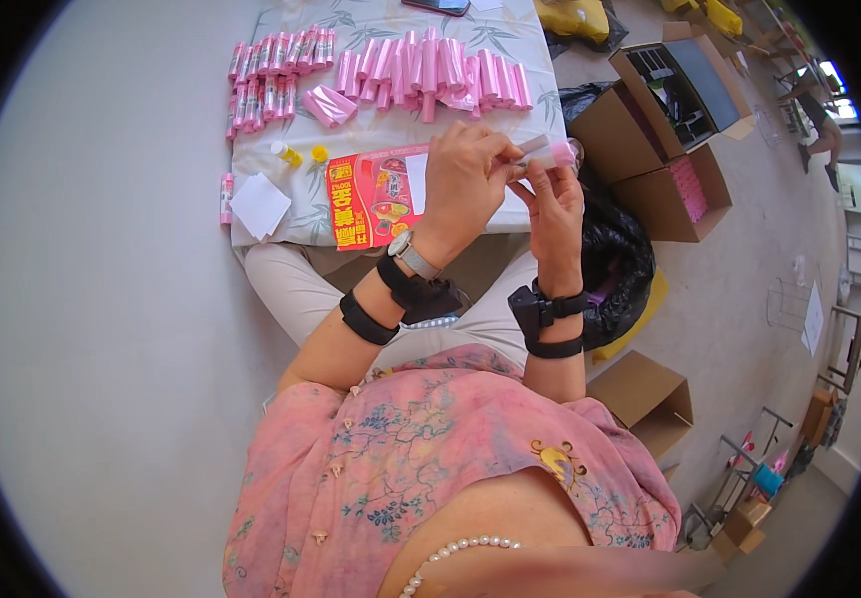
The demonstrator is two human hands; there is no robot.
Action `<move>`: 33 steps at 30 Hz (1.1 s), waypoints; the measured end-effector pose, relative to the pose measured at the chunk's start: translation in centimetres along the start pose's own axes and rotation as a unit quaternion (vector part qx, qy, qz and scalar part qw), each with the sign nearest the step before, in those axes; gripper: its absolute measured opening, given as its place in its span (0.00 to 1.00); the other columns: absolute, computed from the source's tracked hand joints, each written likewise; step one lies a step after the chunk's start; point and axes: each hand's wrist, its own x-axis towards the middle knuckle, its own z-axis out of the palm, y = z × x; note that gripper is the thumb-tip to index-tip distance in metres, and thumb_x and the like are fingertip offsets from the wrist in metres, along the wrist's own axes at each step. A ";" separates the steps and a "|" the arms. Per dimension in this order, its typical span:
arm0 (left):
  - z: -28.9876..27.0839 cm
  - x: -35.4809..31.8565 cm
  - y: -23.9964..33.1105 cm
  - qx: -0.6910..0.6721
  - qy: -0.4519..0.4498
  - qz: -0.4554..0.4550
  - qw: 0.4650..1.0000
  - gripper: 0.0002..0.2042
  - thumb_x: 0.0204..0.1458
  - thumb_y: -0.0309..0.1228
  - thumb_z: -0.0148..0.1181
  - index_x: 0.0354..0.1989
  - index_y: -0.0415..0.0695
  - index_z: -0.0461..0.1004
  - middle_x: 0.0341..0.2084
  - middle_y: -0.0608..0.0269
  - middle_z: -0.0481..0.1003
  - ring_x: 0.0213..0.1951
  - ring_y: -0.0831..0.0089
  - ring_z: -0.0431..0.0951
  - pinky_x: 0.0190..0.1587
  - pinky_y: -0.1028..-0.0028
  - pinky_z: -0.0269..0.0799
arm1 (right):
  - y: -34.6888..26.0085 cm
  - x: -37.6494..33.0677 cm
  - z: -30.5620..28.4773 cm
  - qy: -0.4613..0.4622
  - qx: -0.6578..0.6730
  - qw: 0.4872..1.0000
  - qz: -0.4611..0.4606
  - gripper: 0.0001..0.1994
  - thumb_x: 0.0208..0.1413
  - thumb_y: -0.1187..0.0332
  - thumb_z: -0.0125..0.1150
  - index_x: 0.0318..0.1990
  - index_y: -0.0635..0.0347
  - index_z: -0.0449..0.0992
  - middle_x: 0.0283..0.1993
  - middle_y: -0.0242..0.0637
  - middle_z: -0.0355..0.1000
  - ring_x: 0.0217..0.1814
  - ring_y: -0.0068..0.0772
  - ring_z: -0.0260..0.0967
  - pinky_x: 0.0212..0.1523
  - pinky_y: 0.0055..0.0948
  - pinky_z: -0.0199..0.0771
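Note:
Above the near right part of the table, my left hand (463, 179) and my right hand (555, 214) meet, fingers closed, on a small pink roll (563, 151). A pale label (536, 153) lies against the roll, pinched at its edge by my left fingers. My right thumb and fingers hold the roll from below. Under my left hand is a red printed card (371, 204) with a white paper strip (417, 179). Left of the card are a yellow-and-white glue stick (287, 153), a yellow cap (320, 153) and white paper slips (260, 206).
Plain pink rolls (430, 72) and labelled rolls (276, 55) lie in rows across the far table. One labelled roll (226, 199) lies at the left edge. Right of the table are open cardboard boxes (640, 125) and a black plastic bag (622, 234).

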 end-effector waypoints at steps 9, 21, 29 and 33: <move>-0.4 0.5 1.0 -0.044 0.068 -0.030 0.996 0.12 0.43 0.26 0.72 0.38 0.42 0.81 0.38 0.60 0.78 0.38 0.64 0.75 0.47 0.66 0.69 | -0.4 0.0 0.0 -0.020 0.003 1.000 -0.016 0.17 0.68 0.67 0.58 0.59 0.66 0.69 0.47 0.35 0.75 0.50 0.27 0.75 0.55 0.32 0.78; -0.6 -1.4 1.6 -0.078 0.039 0.045 0.995 0.20 0.47 0.16 0.67 0.50 0.47 0.82 0.40 0.61 0.76 0.40 0.66 0.77 0.40 0.71 0.73 | -1.4 -0.9 1.0 -0.036 0.044 0.997 -0.052 0.16 0.68 0.68 0.57 0.59 0.65 0.69 0.52 0.36 0.74 0.52 0.28 0.75 0.56 0.33 0.78; -0.9 -1.8 1.5 -0.050 0.068 0.101 0.991 0.21 0.45 0.14 0.67 0.49 0.47 0.82 0.42 0.62 0.77 0.44 0.65 0.75 0.43 0.69 0.72 | -1.7 -1.2 1.8 -0.043 0.067 0.996 -0.040 0.16 0.68 0.69 0.56 0.59 0.65 0.69 0.53 0.38 0.74 0.54 0.29 0.75 0.56 0.33 0.78; -1.3 -1.9 1.5 -0.023 0.066 0.125 0.990 0.21 0.45 0.15 0.67 0.49 0.47 0.82 0.42 0.63 0.77 0.44 0.65 0.75 0.44 0.68 0.72 | -1.6 -1.4 2.0 -0.055 0.089 0.994 -0.037 0.16 0.68 0.69 0.56 0.59 0.65 0.69 0.54 0.40 0.75 0.56 0.31 0.75 0.55 0.33 0.79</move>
